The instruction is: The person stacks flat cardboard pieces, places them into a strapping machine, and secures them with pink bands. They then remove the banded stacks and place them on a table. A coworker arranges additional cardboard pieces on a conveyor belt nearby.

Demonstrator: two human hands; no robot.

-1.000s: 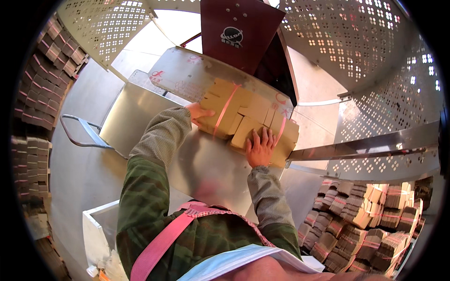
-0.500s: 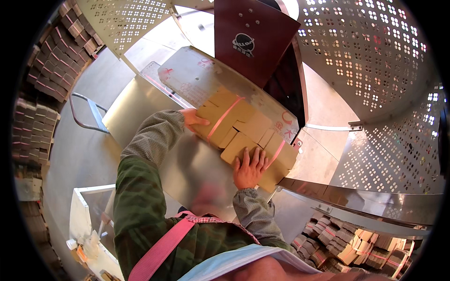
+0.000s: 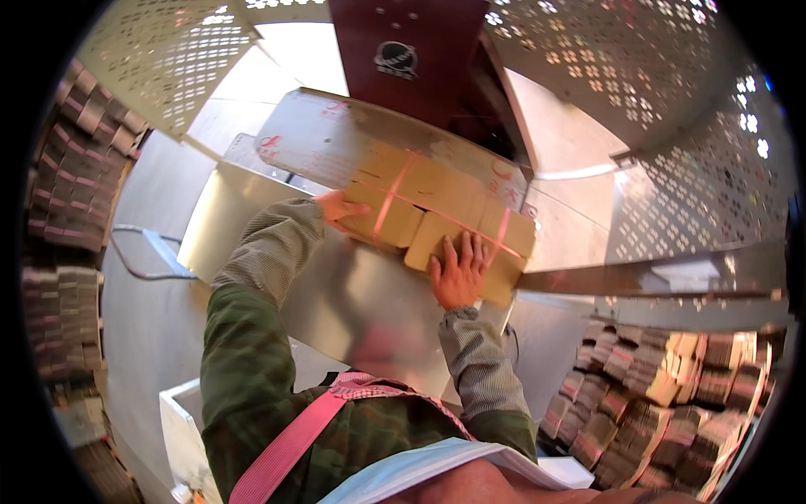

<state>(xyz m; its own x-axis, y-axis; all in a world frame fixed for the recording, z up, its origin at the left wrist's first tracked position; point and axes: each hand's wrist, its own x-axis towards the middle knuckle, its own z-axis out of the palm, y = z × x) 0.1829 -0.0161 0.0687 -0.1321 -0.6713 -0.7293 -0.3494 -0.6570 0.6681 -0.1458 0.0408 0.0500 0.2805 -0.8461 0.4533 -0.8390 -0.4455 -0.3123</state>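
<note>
A bundle of flat brown cardboard boxes [image 3: 445, 200] lies on the grey metal bed of a strapping machine [image 3: 311, 126]. Two pink straps run across it, and a third pink strap [image 3: 432, 212] runs lengthwise over the top. My left hand [image 3: 340, 208] grips the bundle's left end, thumb on the upper face and the other fingers partly hidden. Flat on the bundle's near right part rests my right hand [image 3: 460, 270], fingers spread. A dark red machine housing [image 3: 411, 76] rises just beyond the bed.
Perforated metal guards [image 3: 579, 101] curve around the far side and right. Strapped cardboard stacks [image 3: 67, 311] line the left, with more bundles [image 3: 663, 403] at the lower right. A blue-grey handle frame [image 3: 159, 252] stands left of the shiny metal table [image 3: 252, 197].
A lengthwise pink strap now crosses the bundle, where only the two crosswise ones showed before. My view has turned slightly; both hands stay on the bundle.
</note>
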